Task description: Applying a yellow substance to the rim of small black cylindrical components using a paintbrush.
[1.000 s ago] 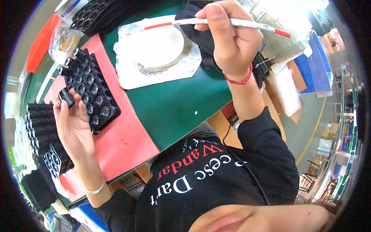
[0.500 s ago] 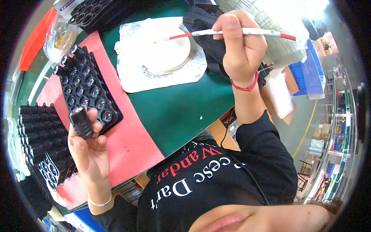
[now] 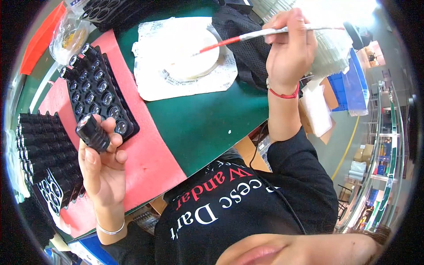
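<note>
Black tube in the left hand, stick in the right

At the left, a stack of black trays (image 3: pixel 48 148) by the edge of a pink mat (image 3: pixel 148 161). Next, the left hand (image 3: pixel 105 170), half curled, gripping a black tube (image 3: pixel 92 133) between thumb and fingers; tube tilted, shiny end toward the far left, in view just in front of the near end of a black tray (image 3: pixel 98 90) filled with shiny-topped pieces. Farther right, on the green bench (image 3: pixel 198 119), a paper sheet (image 3: pixel 152 86) under a white round pad (image 3: pixel 205 64). Over the pad, the red-and-white stick's (image 3: pixel 227 42) tip; contact impossible to tell. Behind the stick, black mesh cloth (image 3: pixel 248 59). At the right, the right hand (image 3: pixel 292 53), raised and closed around the stick.
</note>
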`<state>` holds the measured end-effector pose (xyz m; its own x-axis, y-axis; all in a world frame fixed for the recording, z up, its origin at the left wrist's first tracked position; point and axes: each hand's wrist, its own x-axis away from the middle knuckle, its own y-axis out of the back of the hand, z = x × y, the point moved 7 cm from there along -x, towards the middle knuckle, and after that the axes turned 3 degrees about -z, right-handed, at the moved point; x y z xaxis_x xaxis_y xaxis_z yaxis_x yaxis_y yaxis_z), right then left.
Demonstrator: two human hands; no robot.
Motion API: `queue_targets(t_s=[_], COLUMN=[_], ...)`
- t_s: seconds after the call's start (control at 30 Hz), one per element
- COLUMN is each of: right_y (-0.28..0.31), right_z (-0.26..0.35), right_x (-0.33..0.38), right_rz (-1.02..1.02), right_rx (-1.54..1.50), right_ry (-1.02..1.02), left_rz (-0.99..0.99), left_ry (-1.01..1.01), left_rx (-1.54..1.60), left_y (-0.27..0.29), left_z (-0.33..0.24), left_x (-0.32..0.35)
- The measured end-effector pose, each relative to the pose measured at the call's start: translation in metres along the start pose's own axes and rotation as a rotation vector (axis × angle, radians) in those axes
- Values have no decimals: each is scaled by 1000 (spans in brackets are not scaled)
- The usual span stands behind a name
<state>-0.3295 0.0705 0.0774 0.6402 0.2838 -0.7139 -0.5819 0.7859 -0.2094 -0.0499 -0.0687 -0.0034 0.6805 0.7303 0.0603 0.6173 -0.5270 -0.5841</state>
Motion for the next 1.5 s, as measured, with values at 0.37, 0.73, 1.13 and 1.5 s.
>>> queue_targets(t_s=[0.37, 0.73, 1.13, 1.5], right_y=[0, -23, -38, -33], right_z=[-6, -8, 2, 3], right_x=[5, 18, 24, 20], right_rz=[-161, 150, 285, 259], right_rx=[-283, -505, -309, -250], right_ry=[-243, -302, -216, -169], left_rz=[-51, -27, -43, -24], left_ry=[72, 174, 161, 161], left_rx=[-103, -176, -171, -172], left_y=[-10, -12, -10, -15], left_z=[4, 11, 9, 9], left_x=[-4, -6, -5, -6])
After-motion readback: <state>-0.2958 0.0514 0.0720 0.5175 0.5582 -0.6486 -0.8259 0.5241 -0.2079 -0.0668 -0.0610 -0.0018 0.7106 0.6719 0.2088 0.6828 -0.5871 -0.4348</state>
